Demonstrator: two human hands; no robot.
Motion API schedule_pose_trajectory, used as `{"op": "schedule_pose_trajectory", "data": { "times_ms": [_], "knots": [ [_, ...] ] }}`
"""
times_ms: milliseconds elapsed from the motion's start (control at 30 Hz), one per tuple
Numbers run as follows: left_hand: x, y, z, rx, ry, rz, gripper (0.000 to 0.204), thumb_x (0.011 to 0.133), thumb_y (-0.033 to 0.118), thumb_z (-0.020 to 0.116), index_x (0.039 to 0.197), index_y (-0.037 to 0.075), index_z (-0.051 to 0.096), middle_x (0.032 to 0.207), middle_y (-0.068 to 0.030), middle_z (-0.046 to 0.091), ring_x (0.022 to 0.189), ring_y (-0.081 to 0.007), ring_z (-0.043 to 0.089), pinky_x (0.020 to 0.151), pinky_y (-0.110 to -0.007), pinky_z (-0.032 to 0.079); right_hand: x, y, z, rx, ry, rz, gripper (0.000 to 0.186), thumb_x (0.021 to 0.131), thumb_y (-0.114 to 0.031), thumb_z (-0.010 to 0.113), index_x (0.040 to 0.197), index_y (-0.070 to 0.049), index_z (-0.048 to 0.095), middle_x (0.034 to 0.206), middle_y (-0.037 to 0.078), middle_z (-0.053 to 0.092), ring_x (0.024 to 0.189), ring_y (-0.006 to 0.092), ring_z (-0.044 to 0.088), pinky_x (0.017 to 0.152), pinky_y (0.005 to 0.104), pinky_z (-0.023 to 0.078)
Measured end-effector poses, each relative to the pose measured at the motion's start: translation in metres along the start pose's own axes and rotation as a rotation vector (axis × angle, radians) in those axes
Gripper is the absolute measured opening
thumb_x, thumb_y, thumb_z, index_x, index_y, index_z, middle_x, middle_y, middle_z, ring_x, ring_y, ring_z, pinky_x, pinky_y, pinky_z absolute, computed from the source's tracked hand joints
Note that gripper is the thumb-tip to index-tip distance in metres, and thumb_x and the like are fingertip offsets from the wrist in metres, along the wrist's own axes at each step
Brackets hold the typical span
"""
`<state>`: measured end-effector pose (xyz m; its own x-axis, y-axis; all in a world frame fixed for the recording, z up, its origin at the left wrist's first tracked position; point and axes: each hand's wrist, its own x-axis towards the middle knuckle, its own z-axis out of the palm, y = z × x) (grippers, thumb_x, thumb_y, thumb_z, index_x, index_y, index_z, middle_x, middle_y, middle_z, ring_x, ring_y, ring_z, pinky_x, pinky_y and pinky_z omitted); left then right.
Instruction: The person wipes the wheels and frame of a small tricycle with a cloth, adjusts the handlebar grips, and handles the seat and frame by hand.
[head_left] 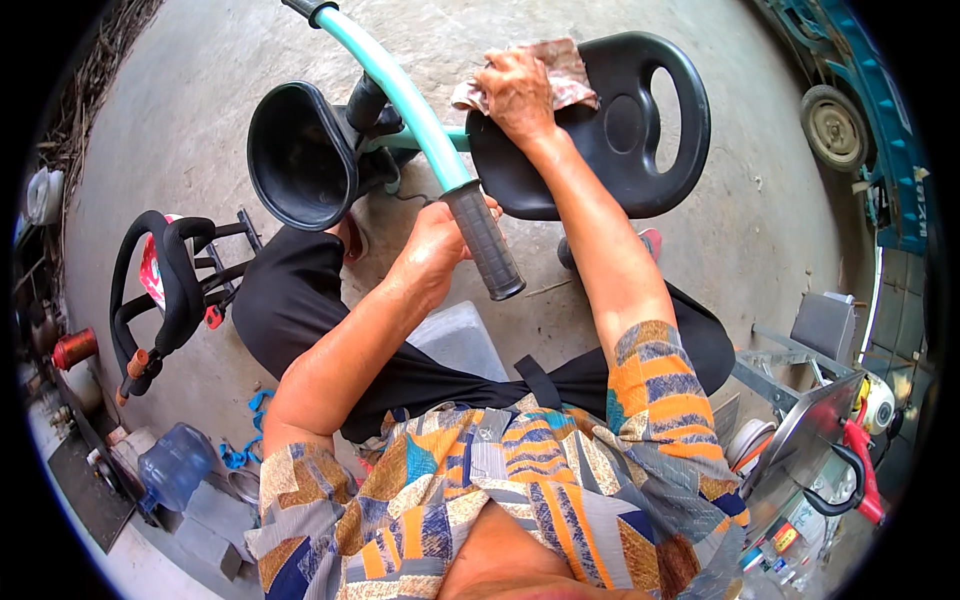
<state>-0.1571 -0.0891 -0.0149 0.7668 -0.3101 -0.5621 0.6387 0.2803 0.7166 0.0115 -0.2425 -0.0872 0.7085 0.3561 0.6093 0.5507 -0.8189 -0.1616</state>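
Observation:
A child's ride-on with a turquoise handlebar [415, 105] stands in front of me. My left hand [438, 245] is closed around the handlebar's black ribbed grip [483, 245] from behind, so most of its fingers are hidden. My right hand [517, 95] presses a crumpled pink-and-white rag [563, 65] onto the black plastic seat [610, 130], near the end closest to the frame. A long slot is cut through the seat's far right side. Left of the handlebar stem sits an open black plastic bucket [300, 155].
Between my legs is a pale grey block [455, 340]. A black padded frame [180, 280] stands left, above a blue water jug [177, 465]. On the right are a metal-topped stand [800, 450] and a teal vehicle with a wheel [834, 128]. Concrete floor [770, 240] surrounds me.

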Motion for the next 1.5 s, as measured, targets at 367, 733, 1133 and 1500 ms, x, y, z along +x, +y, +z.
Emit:
{"op": "schedule_pose_trajectory", "data": {
  "times_ms": [367, 733, 1133, 1500],
  "knots": [
    [-0.002, 0.013, 0.002, -0.038, 0.013, 0.053, 0.031, 0.085, 0.016, 0.065, 0.107, -0.004, 0.059, 0.098, -0.0129, 0.065, 0.078, -0.0175, 0.067, 0.067, -0.028, 0.055, -0.045, -0.058, -0.002, 0.204, -0.032, -0.014, 0.012, 0.075, -0.015, 0.06, 0.082, -0.007, 0.066, 0.112, 0.01, 0.063, 0.112, 0.0318, 0.054, 0.098, 0.0435, 0.041],
    [0.006, -0.003, 0.004, 0.013, -0.044, 0.038, 0.034, 0.086, 0.014, 0.064, 0.112, -0.006, 0.053, 0.094, -0.0164, 0.066, 0.07, -0.0217, 0.069, 0.059, -0.028, 0.056, -0.135, -0.04, -0.12, 0.067, -0.397, -0.397, 0.019, 0.069, -0.014, 0.06, 0.08, -0.002, 0.07, 0.118, 0.007, 0.058, 0.111, 0.0269, 0.052, 0.095, 0.038, 0.043],
    [-0.001, 0.003, 0.007, 0.028, -0.072, 0.007, 0.029, 0.088, 0.015, 0.061, 0.109, -0.005, 0.054, 0.09, -0.0155, 0.066, 0.067, -0.0214, 0.068, 0.059, -0.029, 0.055, -0.136, 0.031, -0.21, 0.938, -0.15, 1.015, 0.015, 0.082, -0.002, 0.056, 0.093, 0.001, 0.066, 0.079, 0.009, 0.068, 0.068, 0.0188, 0.065, 0.066, 0.0278, 0.053],
    [0.015, -0.002, 0.018, 0.036, -0.269, -0.025, 0.034, 0.091, 0.027, 0.057, 0.111, 0.0, 0.055, 0.096, -0.0136, 0.064, 0.076, -0.0214, 0.065, 0.071, -0.032, 0.053, -0.103, 0.067, -0.096, 1.844, 0.477, 1.121, 0.02, 0.09, -0.013, 0.061, 0.106, -0.002, 0.064, 0.091, 0.008, 0.068, 0.077, 0.0155, 0.066, 0.067, 0.0299, 0.055]
  ]
}}
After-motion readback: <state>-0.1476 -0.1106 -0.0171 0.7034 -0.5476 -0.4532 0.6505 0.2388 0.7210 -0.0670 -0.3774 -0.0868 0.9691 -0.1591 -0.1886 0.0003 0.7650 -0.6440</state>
